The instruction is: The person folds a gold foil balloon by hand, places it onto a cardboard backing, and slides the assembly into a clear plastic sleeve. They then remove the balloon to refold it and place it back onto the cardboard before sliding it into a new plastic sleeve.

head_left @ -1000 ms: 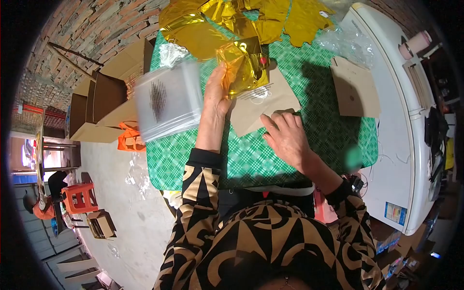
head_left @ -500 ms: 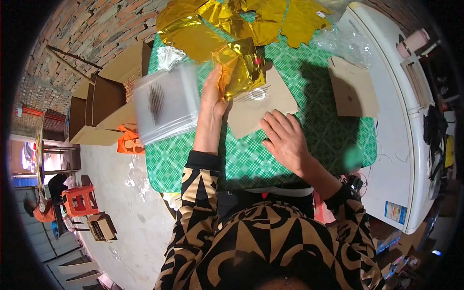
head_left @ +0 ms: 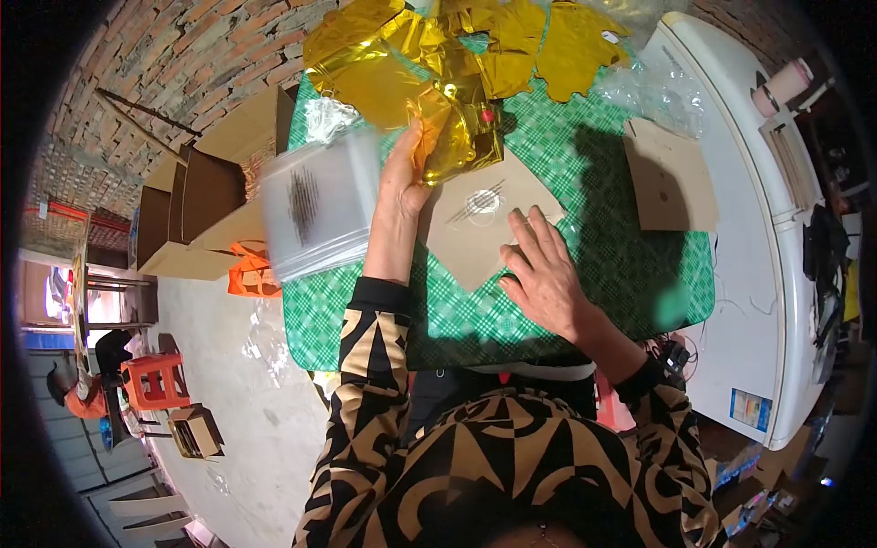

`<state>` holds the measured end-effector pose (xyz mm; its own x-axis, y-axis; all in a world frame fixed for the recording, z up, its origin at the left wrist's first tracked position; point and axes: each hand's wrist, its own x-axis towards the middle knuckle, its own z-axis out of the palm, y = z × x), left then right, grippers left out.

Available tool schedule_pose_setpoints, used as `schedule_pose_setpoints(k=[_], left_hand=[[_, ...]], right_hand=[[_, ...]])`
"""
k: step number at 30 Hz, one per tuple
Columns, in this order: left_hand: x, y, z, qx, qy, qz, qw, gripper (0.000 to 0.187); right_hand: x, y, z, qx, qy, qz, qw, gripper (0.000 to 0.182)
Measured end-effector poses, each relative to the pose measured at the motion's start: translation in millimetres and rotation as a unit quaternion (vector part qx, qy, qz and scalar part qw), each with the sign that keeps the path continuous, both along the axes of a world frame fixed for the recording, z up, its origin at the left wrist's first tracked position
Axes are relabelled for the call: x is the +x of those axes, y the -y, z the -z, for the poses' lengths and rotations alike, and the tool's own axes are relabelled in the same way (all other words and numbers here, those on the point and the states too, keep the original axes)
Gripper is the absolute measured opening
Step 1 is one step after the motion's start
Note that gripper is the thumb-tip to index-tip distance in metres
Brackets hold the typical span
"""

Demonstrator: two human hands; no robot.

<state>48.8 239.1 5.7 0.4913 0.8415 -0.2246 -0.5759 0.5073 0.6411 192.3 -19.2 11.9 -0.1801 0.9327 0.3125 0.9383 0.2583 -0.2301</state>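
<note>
My left hand grips a folded piece of shiny gold foil with a small red spot near its top right. My right hand lies with its fingers stretched out, the tips touching the right edge of a brown cardboard sheet. Printed lines and a pale ring mark that sheet, and the foil overlaps its top. To the left of my left wrist is a stack of clear plastic bags with dark print. Larger gold foil sheets spread over the far side of the table.
A green checked cloth covers the table. Another cardboard piece and crumpled clear plastic lie at the right, beside a white appliance. Cardboard boxes and an orange bag stand left. Farther off are a red stool and a person.
The cardboard sheet has slid slightly toward me and turned, showing more of its printed ring. My right hand has shifted a little right, onto its edge. My left hand still holds the foil.
</note>
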Motion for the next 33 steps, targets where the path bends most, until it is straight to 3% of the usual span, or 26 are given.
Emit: schedule_pose_setpoints(k=[5, 11, 23, 33], left_hand=[[-9, 0, -10, 0.013, -0.009, -0.012, 1.0, 0.042], [1, 10, -18, 0.029, 0.008, 0.008, 1.0, 0.044], [24, 9, -6, 0.049, 0.001, 0.065, 0.997, 0.039], [17, 9, -8, 0.037, 0.004, 0.06, 0.997, 0.04]], right_hand=[[4, 0, 7, -0.015, 0.008, -0.009, 1.0, 0.052], [4, 1, -2, 0.019, -0.032, -0.024, 0.999, 0.065], [8, 4, -4, -0.021, -0.021, -0.037, 0.999, 0.055], [8, 12, -8, 0.003, -0.025, -0.03, 0.999, 0.063]])
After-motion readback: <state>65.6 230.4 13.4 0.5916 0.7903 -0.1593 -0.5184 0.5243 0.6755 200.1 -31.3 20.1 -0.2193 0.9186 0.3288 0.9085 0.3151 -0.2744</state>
